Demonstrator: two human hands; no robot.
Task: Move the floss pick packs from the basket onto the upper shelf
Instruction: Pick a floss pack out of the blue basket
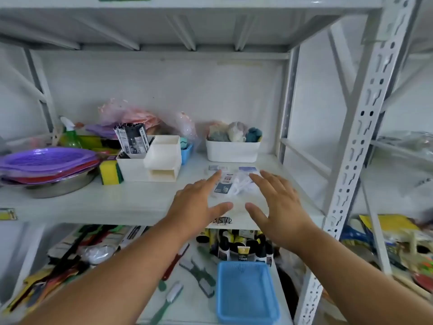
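Observation:
Several clear floss pick packs (pixel 232 182) lie in a loose pile on the white upper shelf (pixel 131 202), in front of a white bin. My left hand (pixel 199 202) hovers just left of the pile with straight, spread fingers. On the other side of the pile, my right hand (pixel 278 202) is spread the same way, holding nothing. The blue mesh basket (pixel 246 294) sits on the lower shelf below my hands, and its inside looks bare.
A white organiser (pixel 152 160) with black packets, a yellow-green sponge (pixel 110 172) and stacked purple and red basins (pixel 46 165) fill the shelf's left. A white bin (pixel 232 150) of cloths stands behind the pile. A perforated steel upright (pixel 356 160) rises at right. Brushes and tubes crowd the lower shelf.

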